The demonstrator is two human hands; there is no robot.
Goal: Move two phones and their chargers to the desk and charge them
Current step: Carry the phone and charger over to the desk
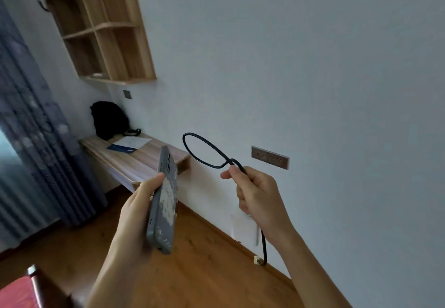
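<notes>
Light wooden counter by white wall. Grips one grey phone in left hand, pinches one black looped cable in right hand.

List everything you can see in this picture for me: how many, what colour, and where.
phone: one, grey case with pale patches, held upright in the left hand
charging cable: one, black, looped above the right hand, its end hanging below
desk: one, light wood, against the wall ahead
backpack: one, black, at the desk's far end
papers: white and blue, count unclear, flat on the desk
wall shelf: one, light wood, above the desk
socket panel: one, grey-brown, on the wall right of the desk
wall plate: one, grey, under the shelf
curtain: blue-grey, patterned, far left
floor: brown wood
left hand: grips the phone
right hand: pinches the cable
</notes>
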